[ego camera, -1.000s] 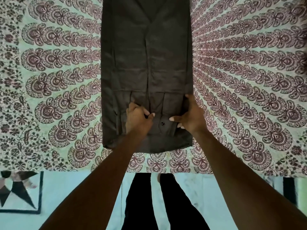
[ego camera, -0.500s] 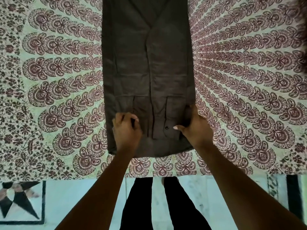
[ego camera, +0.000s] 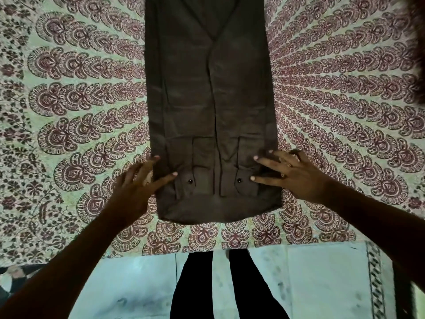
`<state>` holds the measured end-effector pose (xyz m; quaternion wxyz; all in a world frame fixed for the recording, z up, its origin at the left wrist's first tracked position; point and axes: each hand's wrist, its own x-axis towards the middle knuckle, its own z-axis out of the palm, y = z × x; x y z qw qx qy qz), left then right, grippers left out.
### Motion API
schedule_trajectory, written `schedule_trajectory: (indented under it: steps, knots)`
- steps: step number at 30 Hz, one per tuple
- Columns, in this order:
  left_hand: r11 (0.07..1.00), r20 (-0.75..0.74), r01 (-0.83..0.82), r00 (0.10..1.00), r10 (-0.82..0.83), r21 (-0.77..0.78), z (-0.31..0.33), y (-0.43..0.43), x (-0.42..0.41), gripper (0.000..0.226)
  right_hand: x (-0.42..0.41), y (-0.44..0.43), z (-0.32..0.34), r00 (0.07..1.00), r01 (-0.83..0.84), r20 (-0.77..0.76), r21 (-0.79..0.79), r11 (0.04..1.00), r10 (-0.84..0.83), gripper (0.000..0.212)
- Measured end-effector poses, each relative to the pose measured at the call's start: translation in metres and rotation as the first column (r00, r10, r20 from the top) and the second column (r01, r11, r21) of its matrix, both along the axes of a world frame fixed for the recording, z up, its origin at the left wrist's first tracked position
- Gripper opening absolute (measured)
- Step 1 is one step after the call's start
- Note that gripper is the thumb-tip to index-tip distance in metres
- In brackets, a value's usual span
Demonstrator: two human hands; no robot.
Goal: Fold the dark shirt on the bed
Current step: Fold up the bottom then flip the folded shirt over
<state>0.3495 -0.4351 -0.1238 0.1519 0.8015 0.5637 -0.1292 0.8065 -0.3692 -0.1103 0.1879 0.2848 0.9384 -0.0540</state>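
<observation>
Pale marble-like floor tiles [ego camera: 310, 279] occupy the nearest part of the view, with the person's black-trousered legs [ego camera: 230, 286] standing on them at the bed edge. Beyond them lies the patterned bedspread, cream with maroon paisley arcs [ego camera: 80, 125]. The dark brown woven shirt [ego camera: 211, 100] lies flat on the bedspread at the centre, folded into one long narrow strip running from the near edge to the far edge of the view. Its sides are turned inward and meet along a centre seam. Two cuffs, each with a dark round button [ego camera: 190, 181], lie side by side near the near hem. The left hand [ego camera: 138, 187] is spread, fingers extended, resting on the left near edge of the strip. The right hand [ego camera: 296, 173] is likewise spread flat on the right near edge. Neither hand grips the cloth.
</observation>
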Motion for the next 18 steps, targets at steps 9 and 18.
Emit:
schedule_trajectory:
  steps: [9, 18]
  knots:
    - [0.989, 0.191, 0.124, 0.976, -0.107, -0.081, 0.002, 0.045, 0.019, 0.072, -0.027, 0.003, -0.009, 0.998, -0.045, -0.048, -0.109, 0.993, 0.040, 0.059]
    - [0.977, 0.681, -0.131, 0.701, 0.211, -0.169, -0.006, 0.074, 0.014, 0.040, -0.064, -0.031, -0.016, 0.440, 0.616, -0.376, -0.534, 0.579, -0.816, 0.040]
